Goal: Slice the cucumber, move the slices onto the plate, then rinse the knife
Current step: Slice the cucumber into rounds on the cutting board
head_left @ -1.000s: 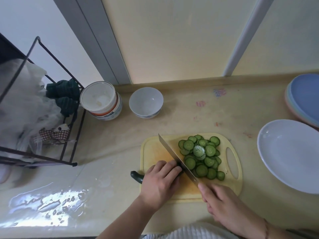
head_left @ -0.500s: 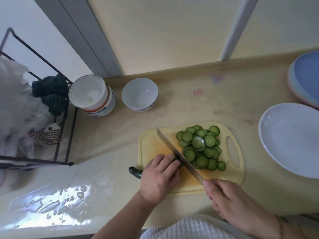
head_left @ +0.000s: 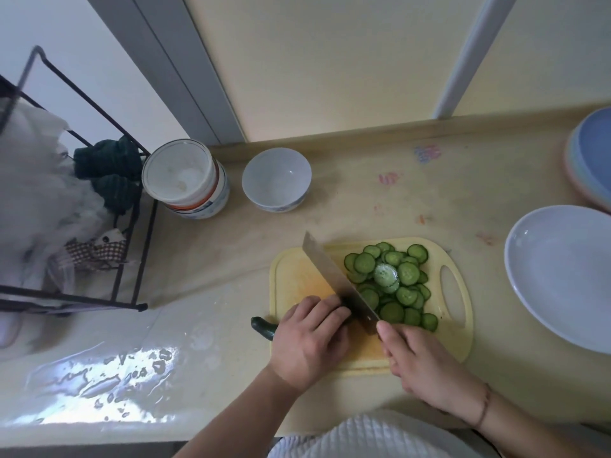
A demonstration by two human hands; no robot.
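A yellow cutting board (head_left: 297,279) lies on the counter. On its right half is a pile of several green cucumber slices (head_left: 393,282). My left hand (head_left: 309,342) covers and grips the uncut cucumber (head_left: 263,327), whose dark end sticks out past the board's left edge. My right hand (head_left: 420,361) grips the handle of a broad knife (head_left: 334,279). The blade stands diagonally across the board, right against my left fingertips. The handle is hidden in my hand. A white plate (head_left: 568,276) sits to the right of the board.
A white bowl (head_left: 276,180) and a white tub (head_left: 185,180) stand at the back. A black wire rack (head_left: 132,242) with cloths fills the left. Stacked blue plates (head_left: 591,157) are at the far right. Water lies on the counter (head_left: 109,381) at front left.
The camera view has shifted slightly. Both hands stay at the board, the knife blade still against my left fingers over the cucumber.
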